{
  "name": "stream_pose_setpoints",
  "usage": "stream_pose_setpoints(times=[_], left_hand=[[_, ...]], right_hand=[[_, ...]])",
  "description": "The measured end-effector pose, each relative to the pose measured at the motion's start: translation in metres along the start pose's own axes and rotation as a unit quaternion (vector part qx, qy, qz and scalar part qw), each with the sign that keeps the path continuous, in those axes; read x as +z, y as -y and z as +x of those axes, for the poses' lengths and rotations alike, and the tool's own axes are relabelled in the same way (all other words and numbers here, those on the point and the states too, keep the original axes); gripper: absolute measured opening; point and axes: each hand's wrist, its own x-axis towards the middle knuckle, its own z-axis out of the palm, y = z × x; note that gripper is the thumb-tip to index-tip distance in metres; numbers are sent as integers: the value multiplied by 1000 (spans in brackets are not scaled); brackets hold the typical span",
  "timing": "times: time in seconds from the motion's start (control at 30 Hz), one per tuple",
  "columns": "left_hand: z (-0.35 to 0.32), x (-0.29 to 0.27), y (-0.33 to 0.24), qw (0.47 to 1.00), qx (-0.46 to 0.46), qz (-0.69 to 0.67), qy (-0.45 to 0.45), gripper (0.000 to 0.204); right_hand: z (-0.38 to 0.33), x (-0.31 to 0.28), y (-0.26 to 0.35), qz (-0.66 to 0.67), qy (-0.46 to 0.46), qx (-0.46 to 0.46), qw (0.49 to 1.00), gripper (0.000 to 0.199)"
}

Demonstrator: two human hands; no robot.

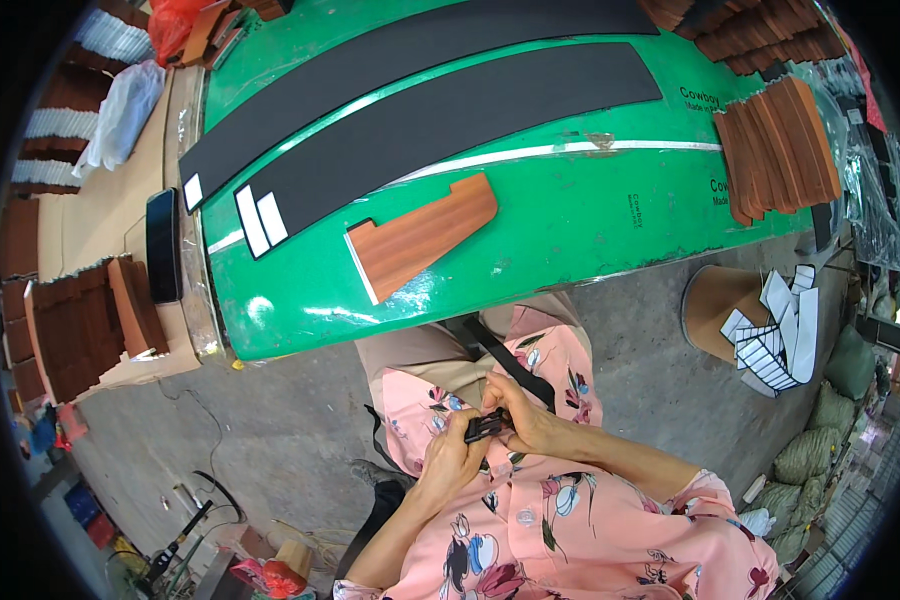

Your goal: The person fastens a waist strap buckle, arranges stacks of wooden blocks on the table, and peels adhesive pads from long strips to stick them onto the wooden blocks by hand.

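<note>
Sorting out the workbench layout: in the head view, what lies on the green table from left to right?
Black phone → white strips → brown wooden piece → stack of brown pieces.

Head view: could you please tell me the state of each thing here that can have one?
Left hand: closed on the small black clip.
Right hand: pinching the same clip.
Small black clip: held at chest height between both hands.
Brown wedge panel: lying flat on the green table.
Black foam strips: laid flat, side by side.
Brown panel stack: fanned at the table's right edge.
</note>
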Motion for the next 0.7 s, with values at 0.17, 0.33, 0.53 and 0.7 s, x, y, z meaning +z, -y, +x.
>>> stream_pose_setpoints(times=[0.17,0.33,0.53,0.7], left_hand=[[3,-2,-10,999,-16,31,14,31],[13,1,-22,986,-124,-111,-25,29],[12,2,-16,983,-158,-91,20,22],[16,8,-5,980,-175,-95,-6,25]], right_hand=[[2,-3,9,-25,12,-13,1000,96],[5,-2,11,-33,-1,-6,999,101],[5,-4,13,50,19,68,996,105],[4,-2,11,31,29,46,998,100]])
